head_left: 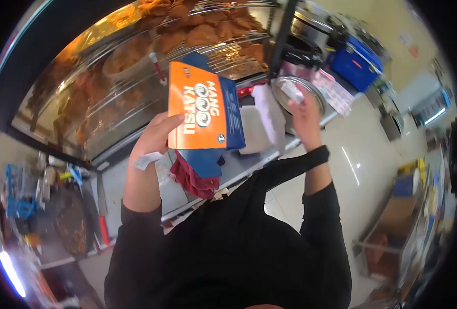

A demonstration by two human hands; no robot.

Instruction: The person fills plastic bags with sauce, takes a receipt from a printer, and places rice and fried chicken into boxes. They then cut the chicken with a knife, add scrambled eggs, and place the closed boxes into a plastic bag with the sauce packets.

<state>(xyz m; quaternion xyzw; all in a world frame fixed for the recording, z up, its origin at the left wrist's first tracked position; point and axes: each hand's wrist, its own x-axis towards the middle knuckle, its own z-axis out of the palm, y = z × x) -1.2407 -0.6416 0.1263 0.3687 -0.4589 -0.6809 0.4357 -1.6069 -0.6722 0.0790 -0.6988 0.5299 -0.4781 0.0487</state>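
Note:
My left hand is closed on a flat orange and dark-blue cardboard food box printed "MANG KATSU", its thumb across the orange face. A white paper slip lies against the left wrist. Over a round metal bowl at the right, my right hand pinches a small whitish, shiny packet, whose contents are too blurred to tell. The packet is above the bowl's mouth. Below the box, a dark red cloth rests on the counter.
A lit glass display case with fried food on wire racks stands ahead. Beyond the bowl are a dark pot and a blue cooler box. A red-handled knife lies at left. Tiled floor extends to the right.

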